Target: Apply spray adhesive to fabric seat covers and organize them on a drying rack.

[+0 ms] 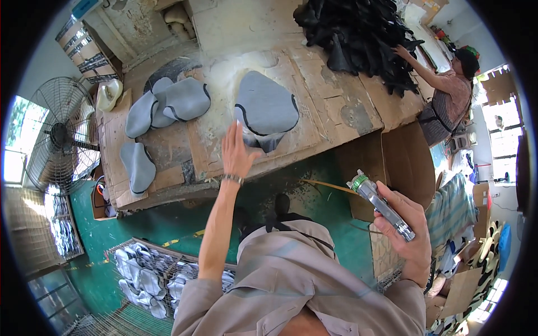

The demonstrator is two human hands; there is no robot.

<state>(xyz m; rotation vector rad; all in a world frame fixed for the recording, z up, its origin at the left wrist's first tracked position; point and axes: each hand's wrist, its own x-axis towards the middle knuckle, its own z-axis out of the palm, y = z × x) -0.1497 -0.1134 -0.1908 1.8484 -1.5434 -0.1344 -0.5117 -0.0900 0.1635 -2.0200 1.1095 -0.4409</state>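
- Grey fabric shoe piece (267, 107) lay on a worn cardboard-covered table (336, 106), in front of the person.
- Left hand (236, 151) reached out with fingers spread flat, its fingertips at the piece's near edge (contact was hard to confirm).
- Right hand (404, 229) was wrapped around a metal spray gun (381, 204), held up well apart from the table.
- More grey pieces (162, 103) lay further left.
- Another person (448, 89) handled a black pile (358, 33) at the far right.
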